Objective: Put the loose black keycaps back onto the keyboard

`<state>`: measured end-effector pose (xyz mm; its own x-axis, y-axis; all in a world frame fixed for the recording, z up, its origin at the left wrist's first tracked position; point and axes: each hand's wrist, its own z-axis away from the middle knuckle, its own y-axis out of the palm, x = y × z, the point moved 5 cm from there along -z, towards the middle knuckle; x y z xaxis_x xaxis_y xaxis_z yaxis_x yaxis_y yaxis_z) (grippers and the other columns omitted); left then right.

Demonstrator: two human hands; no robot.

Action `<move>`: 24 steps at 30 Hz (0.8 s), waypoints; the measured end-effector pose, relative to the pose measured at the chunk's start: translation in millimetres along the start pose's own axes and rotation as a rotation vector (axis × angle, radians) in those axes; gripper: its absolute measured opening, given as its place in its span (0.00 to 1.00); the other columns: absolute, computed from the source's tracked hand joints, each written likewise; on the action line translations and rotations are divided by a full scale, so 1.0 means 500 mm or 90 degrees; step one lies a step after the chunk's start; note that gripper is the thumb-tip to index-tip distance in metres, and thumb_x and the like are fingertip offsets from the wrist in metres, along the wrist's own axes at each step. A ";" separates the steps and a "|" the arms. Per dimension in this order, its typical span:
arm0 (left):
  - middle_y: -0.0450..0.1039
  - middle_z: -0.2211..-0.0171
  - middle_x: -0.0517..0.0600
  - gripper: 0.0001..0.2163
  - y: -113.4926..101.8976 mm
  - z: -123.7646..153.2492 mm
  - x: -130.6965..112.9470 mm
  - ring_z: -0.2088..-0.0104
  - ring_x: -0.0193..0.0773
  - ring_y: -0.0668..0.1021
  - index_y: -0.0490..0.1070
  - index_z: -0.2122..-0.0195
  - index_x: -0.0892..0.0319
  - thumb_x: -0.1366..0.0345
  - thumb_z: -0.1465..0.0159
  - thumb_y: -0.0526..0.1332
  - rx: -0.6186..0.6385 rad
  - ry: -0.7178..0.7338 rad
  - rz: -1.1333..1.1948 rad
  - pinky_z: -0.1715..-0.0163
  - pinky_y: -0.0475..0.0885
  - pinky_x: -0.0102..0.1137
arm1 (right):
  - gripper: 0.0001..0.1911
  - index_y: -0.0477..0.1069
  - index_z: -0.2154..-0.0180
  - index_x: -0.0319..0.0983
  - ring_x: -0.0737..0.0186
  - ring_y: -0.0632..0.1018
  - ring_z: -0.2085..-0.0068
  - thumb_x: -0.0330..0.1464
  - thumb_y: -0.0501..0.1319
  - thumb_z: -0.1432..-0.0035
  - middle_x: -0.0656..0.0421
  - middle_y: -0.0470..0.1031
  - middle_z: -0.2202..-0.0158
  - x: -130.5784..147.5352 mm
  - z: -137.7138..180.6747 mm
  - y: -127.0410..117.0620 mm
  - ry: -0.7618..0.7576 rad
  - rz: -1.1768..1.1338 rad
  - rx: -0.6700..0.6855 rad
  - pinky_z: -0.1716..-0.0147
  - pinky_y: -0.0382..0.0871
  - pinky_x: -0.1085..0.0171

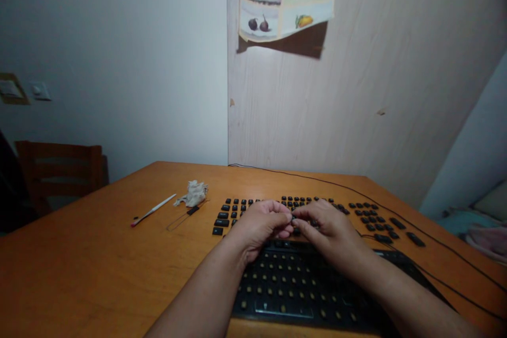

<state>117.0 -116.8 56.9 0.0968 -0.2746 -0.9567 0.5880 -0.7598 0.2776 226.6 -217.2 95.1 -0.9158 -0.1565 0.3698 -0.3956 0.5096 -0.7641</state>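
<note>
My left hand (261,224) and my right hand (327,227) meet above the far edge of a black keyboard (301,288) whose keycaps are off. Both hands have curled fingers and pinch together on a small black keycap (293,217) between the fingertips. Rows of loose black keycaps (233,211) lie on the orange wooden table (99,264) just beyond the hands, with another group of keycaps (376,219) to the right.
A white brush-like tool with a red tip (152,210), a wire keycap puller (182,217) and a crumpled white tissue (194,193) lie at the left. A black cable (396,211) runs along the table's far side. A wooden chair (59,171) stands at left.
</note>
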 end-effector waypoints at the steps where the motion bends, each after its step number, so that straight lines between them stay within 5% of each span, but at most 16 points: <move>1: 0.74 0.73 0.50 0.08 -0.001 -0.001 0.002 0.73 0.30 0.76 0.69 0.68 0.63 0.69 0.45 0.67 -0.003 0.000 -0.002 0.70 0.70 0.24 | 0.06 0.76 0.63 0.43 0.58 0.73 0.61 0.33 0.60 0.36 0.58 0.77 0.65 0.001 0.002 0.001 -0.009 0.007 -0.004 0.61 0.65 0.59; 24: 0.72 0.71 0.47 0.13 0.005 0.000 -0.004 0.69 0.32 0.76 0.69 0.62 0.62 0.69 0.47 0.69 0.047 0.053 -0.036 0.62 0.69 0.30 | 0.04 0.72 0.62 0.43 0.55 0.72 0.59 0.29 0.61 0.39 0.57 0.76 0.64 0.006 0.020 0.005 -0.037 0.005 -0.027 0.60 0.67 0.58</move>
<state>118.4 -118.3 59.7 0.1329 -0.1823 -0.9742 0.5341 -0.8149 0.2254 222.3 -224.9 88.7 -0.9217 -0.2002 0.3322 -0.3865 0.5463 -0.7431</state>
